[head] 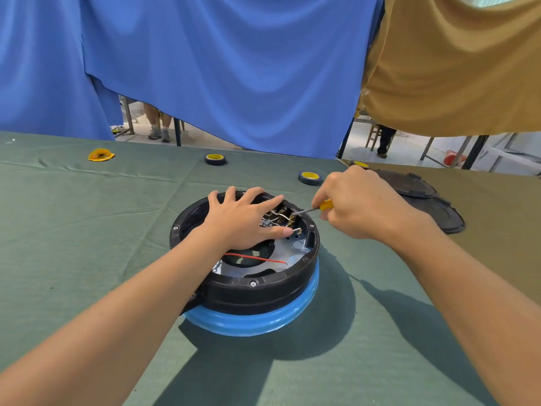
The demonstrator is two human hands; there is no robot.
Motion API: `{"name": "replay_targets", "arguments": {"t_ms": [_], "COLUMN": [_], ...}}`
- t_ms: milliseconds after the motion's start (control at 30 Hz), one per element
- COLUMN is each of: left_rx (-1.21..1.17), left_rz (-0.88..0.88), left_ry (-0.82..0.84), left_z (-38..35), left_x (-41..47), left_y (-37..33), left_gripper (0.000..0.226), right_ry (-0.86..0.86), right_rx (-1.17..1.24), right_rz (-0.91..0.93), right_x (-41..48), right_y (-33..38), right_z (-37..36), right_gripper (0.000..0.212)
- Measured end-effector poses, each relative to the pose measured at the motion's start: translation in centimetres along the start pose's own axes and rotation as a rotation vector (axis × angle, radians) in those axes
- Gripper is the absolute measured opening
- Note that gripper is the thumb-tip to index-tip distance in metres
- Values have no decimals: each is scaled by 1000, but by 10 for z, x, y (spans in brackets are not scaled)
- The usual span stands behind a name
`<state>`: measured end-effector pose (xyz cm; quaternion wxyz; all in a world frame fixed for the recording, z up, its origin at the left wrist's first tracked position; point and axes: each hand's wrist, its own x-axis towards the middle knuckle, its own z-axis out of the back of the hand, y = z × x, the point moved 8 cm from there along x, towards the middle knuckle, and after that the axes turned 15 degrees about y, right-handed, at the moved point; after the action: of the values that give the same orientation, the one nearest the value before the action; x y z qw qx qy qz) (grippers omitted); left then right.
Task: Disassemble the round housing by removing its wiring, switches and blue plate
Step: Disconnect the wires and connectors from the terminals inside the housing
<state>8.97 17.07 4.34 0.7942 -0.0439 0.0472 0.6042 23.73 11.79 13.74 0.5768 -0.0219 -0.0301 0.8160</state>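
Two bare forearms reach in from the bottom corners toward the centre of the frame. There the round housing (248,288), a black drum with an open top, sits on a green tablecloth (87,230), with a glossy blue band (263,320) beneath it. It looks rigid and fairly heavy, so it is likely best steadied by its thick rim.

Inside, a thin red wire (254,258) lies loose across a pale plate (292,244); it looks limp and is best drawn out by its end.

Just above centre the left hand (246,221) lies flat on the housing, fingers straight and spread, gripping nothing. Its fingertips reach white wires (273,219) and small brass switches (288,218); these look delicate, better held by the body than by the metal tabs.

To the right, the right hand (360,206) curls round a yellow-handled screwdriver (314,208), its tip at the switches.

Farther back lie two tape rolls (310,177) (215,159); black covers (424,197) lie at the right; a blue curtain (234,68) fills the top.
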Motion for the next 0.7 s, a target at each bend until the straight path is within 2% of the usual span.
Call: {"name": "replay_targets", "arguments": {"t_ms": [167, 233, 300, 433, 500, 700], "left_rx": [-24, -33, -36, -43, -46, -53], "left_rz": [-9, -7, -8, -6, -3, 0], "left_ry": [16, 28, 36, 44, 53, 37], "left_z": [0, 0, -1, 0, -2, -2], "left_x": [1, 1, 1, 0, 0, 3], "left_y": [-1, -2, -3, -3, -3, 0], "left_gripper": [92, 92, 92, 93, 94, 97], "right_ry": [48, 82, 123, 239, 271, 236], "right_rx": [-35, 30, 162, 595, 705, 471], "right_rz": [65, 80, 70, 7, -12, -5], "right_x": [7, 12, 17, 28, 32, 27], "right_y": [1, -8, -21, -32, -29, -34], "right_z": [0, 2, 1, -25, -36, -15], "right_gripper": [24, 18, 13, 9, 9, 7]}}
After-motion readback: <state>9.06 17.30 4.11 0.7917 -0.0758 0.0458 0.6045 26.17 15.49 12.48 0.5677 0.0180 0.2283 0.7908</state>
